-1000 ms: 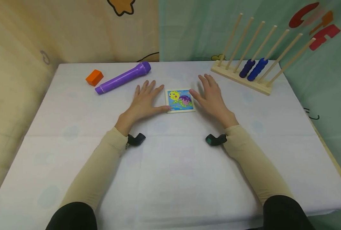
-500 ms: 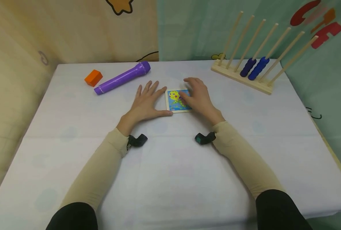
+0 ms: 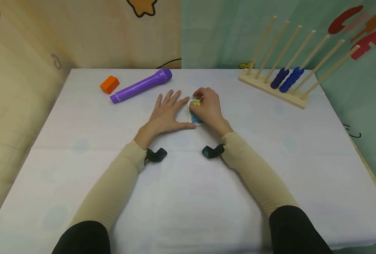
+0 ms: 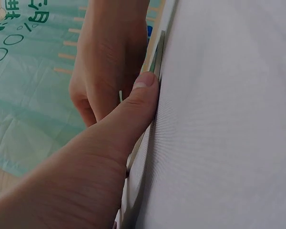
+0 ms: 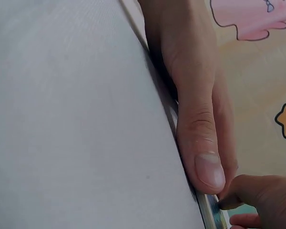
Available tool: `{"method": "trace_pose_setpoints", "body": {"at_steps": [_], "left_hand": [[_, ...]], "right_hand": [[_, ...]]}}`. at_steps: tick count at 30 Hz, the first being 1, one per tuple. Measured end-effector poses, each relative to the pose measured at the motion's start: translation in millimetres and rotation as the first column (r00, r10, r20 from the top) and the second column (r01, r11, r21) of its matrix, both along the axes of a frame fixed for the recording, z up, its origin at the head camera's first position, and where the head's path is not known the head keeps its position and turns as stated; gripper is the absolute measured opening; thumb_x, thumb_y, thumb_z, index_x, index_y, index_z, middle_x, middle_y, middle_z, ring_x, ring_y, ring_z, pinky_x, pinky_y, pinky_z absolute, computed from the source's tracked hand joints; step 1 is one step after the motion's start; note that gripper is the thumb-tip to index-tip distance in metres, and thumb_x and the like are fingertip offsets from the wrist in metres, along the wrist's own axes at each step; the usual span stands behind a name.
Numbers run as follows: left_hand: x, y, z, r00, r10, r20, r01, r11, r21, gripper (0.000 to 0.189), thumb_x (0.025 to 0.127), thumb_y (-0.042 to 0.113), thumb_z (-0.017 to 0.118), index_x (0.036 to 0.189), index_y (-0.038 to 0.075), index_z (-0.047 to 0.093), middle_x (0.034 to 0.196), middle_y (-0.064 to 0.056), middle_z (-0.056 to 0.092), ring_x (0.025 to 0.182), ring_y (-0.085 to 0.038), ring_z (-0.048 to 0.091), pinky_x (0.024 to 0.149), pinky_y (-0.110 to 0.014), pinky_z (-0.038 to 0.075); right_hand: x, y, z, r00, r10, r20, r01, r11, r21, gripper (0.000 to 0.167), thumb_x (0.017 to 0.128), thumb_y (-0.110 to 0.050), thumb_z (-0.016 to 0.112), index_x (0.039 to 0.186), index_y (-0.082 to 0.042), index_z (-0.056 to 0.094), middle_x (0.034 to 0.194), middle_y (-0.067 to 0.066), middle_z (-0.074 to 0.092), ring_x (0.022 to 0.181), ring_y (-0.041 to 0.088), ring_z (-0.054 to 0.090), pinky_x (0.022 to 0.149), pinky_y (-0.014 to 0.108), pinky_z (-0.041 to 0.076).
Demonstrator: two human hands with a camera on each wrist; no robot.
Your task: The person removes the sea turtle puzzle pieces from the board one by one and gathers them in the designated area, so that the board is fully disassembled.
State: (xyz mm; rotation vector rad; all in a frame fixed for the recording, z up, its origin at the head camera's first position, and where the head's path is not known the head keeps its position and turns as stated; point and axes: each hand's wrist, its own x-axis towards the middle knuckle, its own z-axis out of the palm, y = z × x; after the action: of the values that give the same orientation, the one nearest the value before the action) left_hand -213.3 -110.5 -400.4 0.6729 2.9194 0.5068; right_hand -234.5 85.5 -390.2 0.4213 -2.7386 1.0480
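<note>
A small square picture puzzle (image 3: 196, 119) in a pale wooden frame lies flat between the hands in the head view, its right part hidden by the right hand. My left hand (image 3: 165, 114) lies with spread fingers at its left side, the thumb (image 4: 144, 81) resting on the near edge of the frame. Over the picture, my right hand (image 3: 210, 107) has thumb and index finger bent together. A thin, light-edged puzzle piece (image 4: 120, 97) stands up at the right fingertips in the left wrist view; its face is mostly hidden.
Behind the left hand lie a purple toy microphone (image 3: 141, 85) and an orange block (image 3: 110, 85). At the back right stands a wooden peg rack (image 3: 270, 90) with dark blue beads (image 3: 279, 78) and brighter blue beads (image 3: 291, 79). White cloth (image 3: 181, 197) covers the table.
My right hand has come in leftward from beside the puzzle to over it, its fingers closing into a pinch at the picture. The left hand stays spread, its thumb settling along the near edge.
</note>
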Motion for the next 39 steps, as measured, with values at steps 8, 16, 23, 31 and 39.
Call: {"method": "trace_pose_setpoints", "body": {"at_steps": [8,16,23,31,39], "left_hand": [[1.6,2.4,1.4,1.0,0.012,0.008,-0.012,1.0,-0.018,0.108,0.083,0.083,0.065,0.169,0.032,0.025,0.179,-0.007,0.007,0.166,-0.031,-0.005,0.131,-0.057,-0.011],[3.2,4.1,4.3,1.0,0.013,0.014,-0.013,1.0,-0.011,0.107,0.082,0.083,0.065,0.168,0.032,0.026,0.179,-0.007,0.008,0.166,-0.031,-0.004,0.132,-0.058,-0.009],[2.7,5.0,4.6,1.0,0.02,0.019,-0.019,1.0,-0.013,0.107,0.083,0.083,0.065,0.168,0.032,0.027,0.179,-0.007,0.009,0.166,-0.031,-0.003,0.132,-0.057,-0.008],[3.0,4.5,4.7,1.0,0.022,0.019,-0.022,1.0,-0.015,0.107,0.082,0.083,0.066,0.168,0.032,0.027,0.179,-0.007,0.008,0.166,-0.031,-0.004,0.132,-0.057,-0.009],[1.4,4.1,1.8,1.0,0.022,0.012,-0.022,1.0,-0.015,0.108,0.081,0.085,0.065,0.168,0.034,0.025,0.179,-0.006,0.008,0.166,-0.03,-0.004,0.132,-0.055,-0.01]], "right_hand": [[-1.7,-4,-6.8,0.999,-0.022,-0.047,0.024,0.999,0.035,0.031,0.081,-0.022,0.076,0.105,-0.003,0.07,0.099,0.013,0.063,0.092,0.027,0.056,0.083,0.04,0.048],[-1.6,-5,-12.2,0.995,-0.036,-0.095,0.038,0.999,0.022,0.025,0.08,-0.021,0.075,0.097,-0.003,0.07,0.091,0.011,0.062,0.086,0.027,0.057,0.081,0.039,0.047],[-1.3,-4,-14.9,0.989,-0.038,-0.14,0.036,0.999,-0.013,0.02,0.081,-0.021,0.076,0.09,-0.004,0.073,0.088,0.01,0.062,0.084,0.026,0.058,0.078,0.038,0.048],[-2.4,-3,-17.3,0.99,-0.019,-0.139,0.012,0.998,-0.054,0.022,0.082,-0.019,0.076,0.096,-0.004,0.07,0.096,0.012,0.058,0.088,0.027,0.053,0.08,0.036,0.044],[-5.8,3,-16.0,0.996,0.03,-0.084,-0.047,0.977,-0.206,0.018,0.086,-0.007,0.071,0.104,-0.006,0.076,0.093,0.01,0.074,0.084,0.021,0.065,0.077,0.028,0.051]]}}
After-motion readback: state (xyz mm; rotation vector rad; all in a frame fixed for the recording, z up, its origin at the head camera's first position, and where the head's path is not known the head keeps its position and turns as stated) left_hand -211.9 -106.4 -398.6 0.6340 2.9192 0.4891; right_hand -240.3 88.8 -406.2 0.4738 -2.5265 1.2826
